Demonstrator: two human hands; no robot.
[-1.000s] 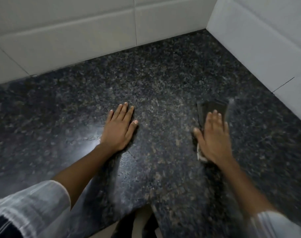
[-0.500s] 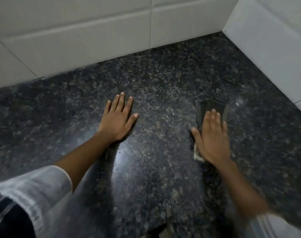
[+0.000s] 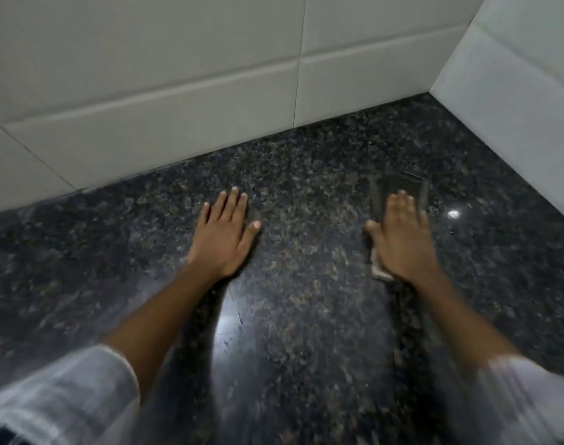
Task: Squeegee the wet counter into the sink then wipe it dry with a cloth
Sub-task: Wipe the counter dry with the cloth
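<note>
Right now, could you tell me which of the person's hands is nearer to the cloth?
The right. The right hand lies flat on top of the cloth, pressing it to the counter. The left hand rests flat on bare counter, well apart to the cloth's left.

No legible text, label or number anywhere — counter (image 3: 306, 284), tiles (image 3: 145, 91) alike.

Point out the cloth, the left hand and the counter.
cloth (image 3: 398, 187), head view, dark part beyond the fingers.
left hand (image 3: 221, 237), head view, back of hand.
counter (image 3: 306, 284), head view, bare granite between hands.
</note>
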